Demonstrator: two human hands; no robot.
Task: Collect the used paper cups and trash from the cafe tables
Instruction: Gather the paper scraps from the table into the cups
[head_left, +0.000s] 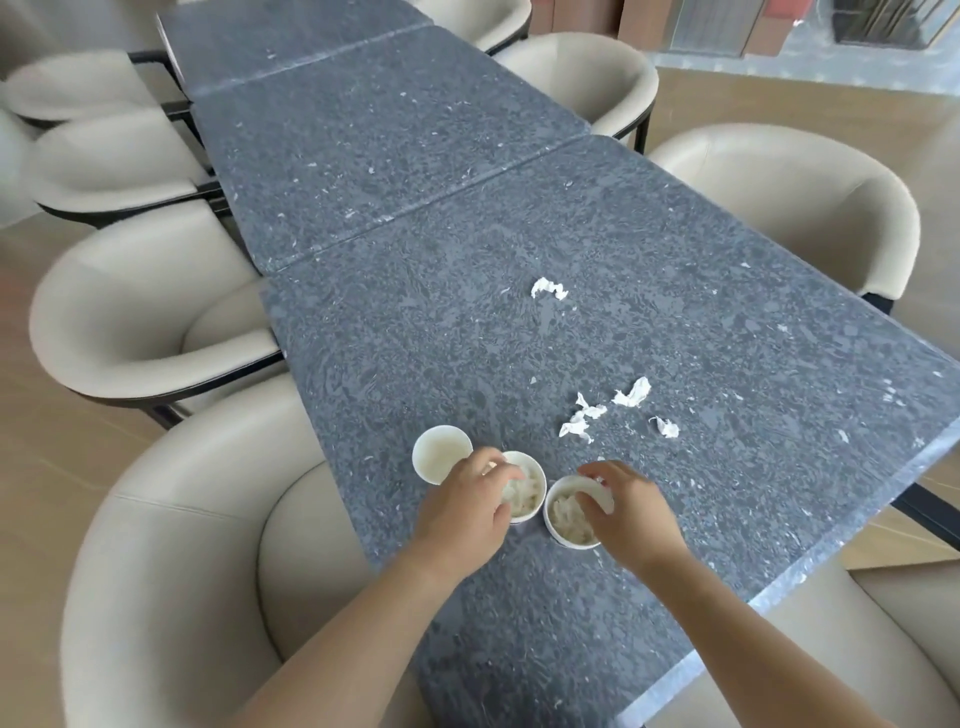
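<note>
Paper cups (441, 460) (527, 499) (569, 514), three (two stuffed); both hands (467, 499) (631, 512) pinch tissue (600, 501); five scraps (549, 287) (632, 391) (589, 410) (574, 430) (665, 427) loose

Grey speckled stone table (675, 312), nearest of three set end to end, carrying cups and litter.
Left cup (441, 460) empty; middle cup (527, 501) and right cup (569, 517) hold crumpled tissue. Tissue scraps (582, 421) at 1 o'clock from the cups; lone scrap (549, 287) at 12 o'clock.

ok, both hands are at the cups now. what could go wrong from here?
1. The empty cup stands near the table edge; a nudge from the left hand could knock it onto the chair.
2. The middle cup and right cup look light; off-centre pressing may tip them.
3. Loose tissue scraps, especially the far scrap, could get missed.
</note>
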